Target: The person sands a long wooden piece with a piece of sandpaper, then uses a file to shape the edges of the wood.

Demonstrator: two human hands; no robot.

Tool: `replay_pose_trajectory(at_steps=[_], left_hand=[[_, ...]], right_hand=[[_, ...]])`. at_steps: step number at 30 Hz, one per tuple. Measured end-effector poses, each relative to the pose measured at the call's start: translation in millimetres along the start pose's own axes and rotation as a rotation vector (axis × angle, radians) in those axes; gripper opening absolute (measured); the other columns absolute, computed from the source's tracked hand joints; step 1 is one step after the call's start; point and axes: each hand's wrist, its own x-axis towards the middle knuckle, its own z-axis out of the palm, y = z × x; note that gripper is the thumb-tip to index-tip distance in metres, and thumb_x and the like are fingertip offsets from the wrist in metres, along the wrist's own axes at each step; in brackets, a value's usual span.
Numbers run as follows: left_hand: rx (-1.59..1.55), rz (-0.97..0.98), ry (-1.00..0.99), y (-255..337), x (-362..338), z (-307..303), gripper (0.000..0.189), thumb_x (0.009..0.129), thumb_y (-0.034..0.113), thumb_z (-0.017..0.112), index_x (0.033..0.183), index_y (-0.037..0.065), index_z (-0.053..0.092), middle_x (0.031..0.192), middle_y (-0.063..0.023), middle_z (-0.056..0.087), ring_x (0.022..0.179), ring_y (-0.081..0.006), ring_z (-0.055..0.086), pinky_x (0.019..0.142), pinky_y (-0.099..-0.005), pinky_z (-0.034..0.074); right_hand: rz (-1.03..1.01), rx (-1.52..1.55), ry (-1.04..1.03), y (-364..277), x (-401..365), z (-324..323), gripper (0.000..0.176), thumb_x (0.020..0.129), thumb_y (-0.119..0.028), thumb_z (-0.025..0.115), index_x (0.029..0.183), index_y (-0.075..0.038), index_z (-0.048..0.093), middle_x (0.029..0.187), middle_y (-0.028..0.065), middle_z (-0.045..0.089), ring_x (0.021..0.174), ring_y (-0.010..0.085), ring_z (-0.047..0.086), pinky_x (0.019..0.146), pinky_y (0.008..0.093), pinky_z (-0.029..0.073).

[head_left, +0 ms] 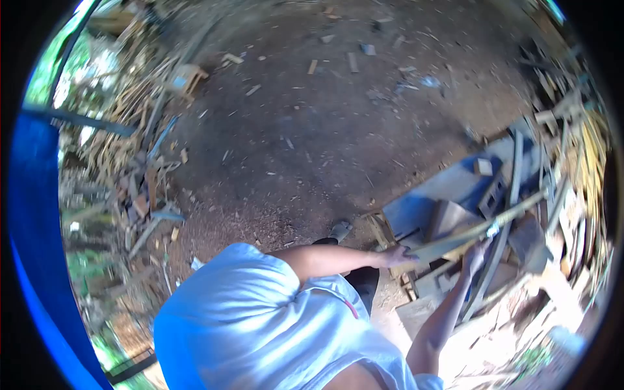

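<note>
A long, narrow wooden plank slants up to the right across the scrap pile. My left hand is closed around its near end. Farther along, my right hand grips the plank's lower edge, its fingers partly hidden and blurred. A small bright spot shows on the plank just past that hand. Beneath the plank lie a brown box-like block and a blue-and-grey sheet. A dark metal-looking strip runs close by my right hand.
Offcuts and long strips are heaped at the right. A hollow block lies on the sheet. More scrap wood is piled at the left, near a blue tarp. Chips and scraps litter the dirt floor.
</note>
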Motion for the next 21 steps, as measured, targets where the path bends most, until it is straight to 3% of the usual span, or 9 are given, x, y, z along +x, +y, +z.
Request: replay_pose_trajectory(at_steps=[1, 2, 3, 4, 5, 9, 14, 18, 21], left_hand=[[-0.058, -0.046, -0.068, 9, -4, -4, 0.067, 0.086, 0.052, 0.06, 0.13, 0.004, 0.047, 0.116, -0.0169, 0.06, 0.111, -0.0253, 0.055, 0.091, -0.0353, 0.045], [-0.194, -0.081, -0.178, 12, -3, -9, 0.064, 0.086, 0.048, 0.062, 0.131, 0.004, 0.046, 0.114, -0.0157, 0.061, 0.106, -0.0235, 0.058, 0.087, -0.0348, 0.047], [-0.324, -0.133, -0.298, 13, 2, -14, 0.062, 0.087, 0.043, 0.064, 0.132, 0.005, 0.045, 0.112, -0.0146, 0.062, 0.1, -0.0217, 0.062, 0.084, -0.0342, 0.05], [-0.221, 0.042, -0.266, 13, 8, -14, 0.049, 0.087, 0.034, 0.065, 0.124, 0.004, 0.051, 0.099, -0.0118, 0.066, 0.08, -0.0174, 0.067, 0.069, -0.0324, 0.055], [-0.182, -0.084, -0.239, 14, 18, -10, 0.038, 0.088, 0.031, 0.065, 0.113, 0.003, 0.057, 0.085, -0.0075, 0.067, 0.065, -0.0144, 0.066, 0.058, -0.03, 0.055], [-0.24, -0.135, -0.237, 32, 9, -5, 0.032, 0.087, 0.032, 0.066, 0.099, 0.003, 0.059, 0.075, -0.0081, 0.065, 0.062, -0.0151, 0.065, 0.057, -0.0304, 0.053], [-0.174, -0.184, -0.234, 21, 12, -6, 0.037, 0.087, 0.039, 0.065, 0.097, 0.004, 0.059, 0.072, -0.0061, 0.063, 0.059, -0.0149, 0.063, 0.053, -0.0306, 0.051], [-0.222, -0.2, -0.291, 25, 14, -11, 0.04, 0.086, 0.043, 0.064, 0.096, 0.005, 0.055, 0.071, -0.0071, 0.062, 0.059, -0.0162, 0.063, 0.055, -0.0308, 0.053], [-0.21, -0.193, -0.274, 28, 12, -10, 0.039, 0.088, 0.042, 0.063, 0.096, 0.005, 0.055, 0.071, -0.0076, 0.062, 0.059, -0.0161, 0.063, 0.056, -0.0303, 0.053]], right_hand=[[0.326, 0.146, -0.164, -66, -16, -34, 0.051, 0.096, -0.025, 0.034, 0.143, -0.008, 0.028, 0.124, 0.0217, 0.055, 0.103, 0.0361, 0.06, 0.085, 0.0408, 0.048], [0.249, 0.316, -0.034, -18, -21, -1, 0.05, 0.093, -0.015, 0.037, 0.141, -0.007, 0.033, 0.111, 0.0178, 0.06, 0.091, 0.0305, 0.062, 0.079, 0.0373, 0.049], [0.029, 0.287, 0.121, -9, -38, 19, 0.056, 0.095, -0.011, 0.039, 0.148, -0.018, 0.023, 0.101, 0.0071, 0.06, 0.07, 0.019, 0.057, 0.066, 0.0349, 0.05], [0.234, 0.306, -0.067, -60, -59, -12, 0.062, 0.094, -0.01, 0.042, 0.15, -0.018, 0.015, 0.094, 0.0146, 0.063, 0.066, 0.0215, 0.06, 0.056, 0.0374, 0.049], [0.247, -0.068, -0.185, -56, -75, -3, 0.063, 0.093, -0.009, 0.04, 0.15, -0.017, 0.012, 0.085, 0.0217, 0.063, 0.065, 0.0269, 0.062, 0.049, 0.0394, 0.046], [0.235, 0.085, -0.096, -62, -66, -12, 0.065, 0.091, -0.015, 0.04, 0.149, -0.013, 0.01, 0.082, 0.0281, 0.063, 0.077, 0.0434, 0.063, 0.068, 0.0496, 0.049], [0.409, 0.046, -0.043, -54, 15, -28, 0.059, 0.094, -0.022, 0.038, 0.147, -0.012, 0.015, 0.088, 0.032, 0.062, 0.087, 0.0457, 0.062, 0.078, 0.0517, 0.048], [0.28, 0.13, -0.004, -50, -32, -5, 0.066, 0.092, -0.022, 0.042, 0.148, -0.013, 0.01, 0.087, 0.0322, 0.062, 0.078, 0.0479, 0.062, 0.072, 0.0544, 0.049], [0.353, 0.081, -0.149, -76, -56, -24, 0.068, 0.092, -0.021, 0.043, 0.149, -0.012, 0.008, 0.088, 0.0308, 0.063, 0.081, 0.0471, 0.062, 0.073, 0.0539, 0.049]])
